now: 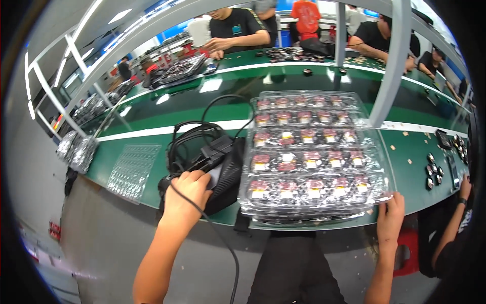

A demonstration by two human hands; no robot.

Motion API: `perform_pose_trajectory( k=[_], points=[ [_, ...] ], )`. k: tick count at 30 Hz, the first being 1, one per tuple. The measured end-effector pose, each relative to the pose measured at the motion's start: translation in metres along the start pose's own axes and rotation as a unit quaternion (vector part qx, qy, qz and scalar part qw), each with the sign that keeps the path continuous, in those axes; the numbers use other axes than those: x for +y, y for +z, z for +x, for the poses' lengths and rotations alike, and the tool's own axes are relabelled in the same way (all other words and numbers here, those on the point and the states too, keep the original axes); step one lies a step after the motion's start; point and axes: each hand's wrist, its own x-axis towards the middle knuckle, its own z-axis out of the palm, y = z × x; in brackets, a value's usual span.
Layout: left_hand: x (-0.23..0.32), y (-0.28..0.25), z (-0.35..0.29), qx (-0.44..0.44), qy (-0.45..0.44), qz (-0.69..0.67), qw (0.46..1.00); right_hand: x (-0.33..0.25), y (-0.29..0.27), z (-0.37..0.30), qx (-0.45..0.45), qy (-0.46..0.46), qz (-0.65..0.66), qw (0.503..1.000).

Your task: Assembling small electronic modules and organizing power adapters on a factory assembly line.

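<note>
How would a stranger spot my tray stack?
Find the green workbench. At its near edge, right of the black cables, sits the tray stack, its corner at the right hand. Unlike the flat tray at left, it shows rows of small red-and-white pieces.

— Can you read any lettering or numbers here?
— None at all. The black T-shirt (246, 21) on the person across the table (187, 104) has a small teal print (236, 29) on its chest, too small to make out
— And the small parts (311, 161) in the clear tray (378, 169)?
— They show white and yellow patches (314, 193); I can't tell whether those are labels
— The dark clothing (431, 256) at the far right?
— White marks (466, 220) on it, illegible
</note>
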Motion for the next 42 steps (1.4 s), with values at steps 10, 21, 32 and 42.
perform_pose_trajectory(
  k=[10,21,32,42],
  points=[
    [0.010,0.002,0.012,-0.070,-0.004,0.054,0.996,0.002,-0.006,-0.001,0.006,-0.008,-0.006,1.000],
    [0.005,0.002,0.007,-0.031,-0.002,0.022,0.999,-0.003,-0.009,-0.012,0.100,0.006,0.012,0.995],
    [0.000,0.001,0.007,-0.047,0.015,-0.002,0.999,-0.185,-0.009,-0.065,-0.165,-0.325,0.379,0.851],
    [-0.004,0.002,0.009,-0.040,0.019,-0.072,0.996,-0.269,0.069,-0.030,-0.180,-0.333,0.212,0.901]
  ],
)
